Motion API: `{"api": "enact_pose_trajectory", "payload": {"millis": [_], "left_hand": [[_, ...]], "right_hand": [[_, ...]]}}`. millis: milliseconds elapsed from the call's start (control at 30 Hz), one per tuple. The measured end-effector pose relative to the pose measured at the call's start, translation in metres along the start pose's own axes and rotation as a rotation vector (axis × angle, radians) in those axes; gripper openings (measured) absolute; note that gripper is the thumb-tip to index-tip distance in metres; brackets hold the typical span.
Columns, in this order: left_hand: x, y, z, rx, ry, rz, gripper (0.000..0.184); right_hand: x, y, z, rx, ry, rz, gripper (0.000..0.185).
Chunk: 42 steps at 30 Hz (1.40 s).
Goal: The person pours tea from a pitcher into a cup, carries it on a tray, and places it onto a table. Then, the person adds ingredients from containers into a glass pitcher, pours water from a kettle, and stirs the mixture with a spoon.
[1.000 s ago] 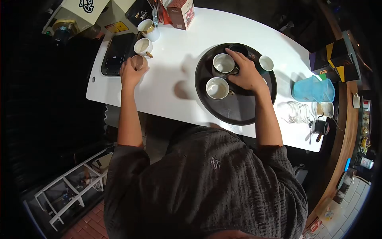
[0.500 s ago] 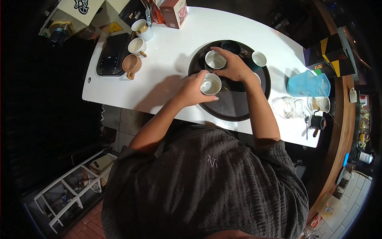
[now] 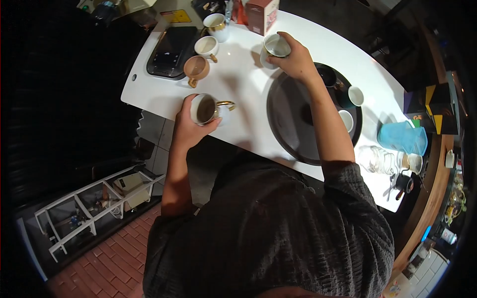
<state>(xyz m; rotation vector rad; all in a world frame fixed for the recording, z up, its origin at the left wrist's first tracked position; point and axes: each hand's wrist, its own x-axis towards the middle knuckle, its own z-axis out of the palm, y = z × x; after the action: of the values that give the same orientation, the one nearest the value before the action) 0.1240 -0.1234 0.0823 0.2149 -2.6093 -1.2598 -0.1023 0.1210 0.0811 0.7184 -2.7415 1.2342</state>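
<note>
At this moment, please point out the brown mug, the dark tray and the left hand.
Brown mug [image 3: 197,66]: head view, inside its bowl.
Dark tray [image 3: 292,121]: head view, on its bare surface.
Left hand [image 3: 187,129]: head view, on its back.

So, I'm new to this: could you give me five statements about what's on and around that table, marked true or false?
1. The left hand grips a white gold-handled mug. True.
2. The right hand is empty. False: it holds a white cup.
3. A round black tray lies on the white table. True.
4. The brown mug sits on the tray. False: the brown mug stands beside the black scale.
5. The gold handle points toward the tray. True.
</note>
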Motion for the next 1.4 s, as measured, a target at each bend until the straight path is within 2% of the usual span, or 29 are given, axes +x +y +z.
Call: {"api": "enact_pose_trajectory", "payload": {"millis": [67,133,167,300,467,567,867,1400], "left_hand": [[-0.006,-0.035,-0.014,-0.049,0.014,-0.075,0.069],[-0.011,-0.058,-0.029,-0.065,0.184,-0.069,0.07],[-0.013,-0.067,-0.04,-0.077,0.136,-0.153,0.073],[-0.001,-0.095,-0.065,-0.112,0.167,-0.156,0.071],[0.023,-0.114,-0.086,-0.074,0.05,-0.063,0.071],[0.039,-0.136,-0.09,-0.011,0.049,0.0,0.073],[0.078,-0.145,-0.104,-0.092,-0.069,-0.004,0.073],[0.099,-0.156,-0.103,-0.109,-0.101,0.078,0.074]], "right_hand": [[0.027,0.003,0.03,0.008,0.019,-0.004,0.077],[0.051,0.008,0.057,-0.062,0.016,0.015,0.078],[0.058,0.012,0.069,-0.101,0.051,-0.006,0.081],[0.081,-0.002,0.09,-0.125,0.019,0.052,0.08],[0.096,-0.009,0.105,-0.161,0.011,0.115,0.083],[0.103,-0.005,0.114,-0.154,0.015,0.124,0.086],[0.117,-0.015,0.127,-0.16,0.089,0.127,0.084],[0.104,-0.031,0.13,-0.145,0.249,0.124,0.085]]}}
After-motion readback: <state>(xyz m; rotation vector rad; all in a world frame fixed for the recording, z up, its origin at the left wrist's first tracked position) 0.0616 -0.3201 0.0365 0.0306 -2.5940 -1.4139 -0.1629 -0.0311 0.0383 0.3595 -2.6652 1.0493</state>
